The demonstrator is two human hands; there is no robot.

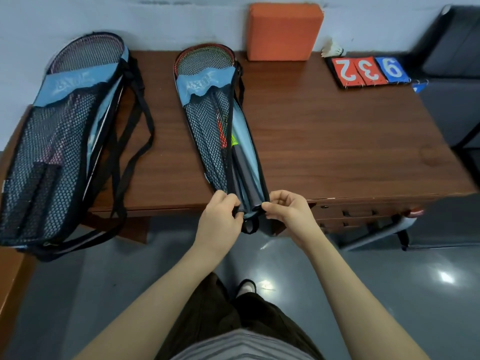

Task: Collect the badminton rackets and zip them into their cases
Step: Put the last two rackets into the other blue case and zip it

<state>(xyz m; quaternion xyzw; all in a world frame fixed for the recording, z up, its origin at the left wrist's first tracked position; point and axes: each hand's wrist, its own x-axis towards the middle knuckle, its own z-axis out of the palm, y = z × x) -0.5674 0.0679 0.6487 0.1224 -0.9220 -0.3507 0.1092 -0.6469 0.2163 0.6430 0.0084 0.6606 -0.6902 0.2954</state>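
Observation:
Two blue and black mesh racket cases lie on the brown wooden table (324, 131). The middle case (207, 120) is open along its right side, with a red-framed racket (205, 57) sticking out at the far end and grey handles (245, 167) showing inside. My left hand (220, 216) pinches the case's near end on the left edge. My right hand (288, 211) pinches its right edge at the same end. The left case (52, 152) holds a dark-framed racket (88, 50) whose head pokes out at the top, and its black straps trail over the table.
An orange foam block (284, 31) stands against the wall at the back. A shuttlecock (333, 48) and a flip scoreboard (368, 71) with red and blue number cards lie at the back right. Drawers sit under the table's front right edge. Dark seating stands at right.

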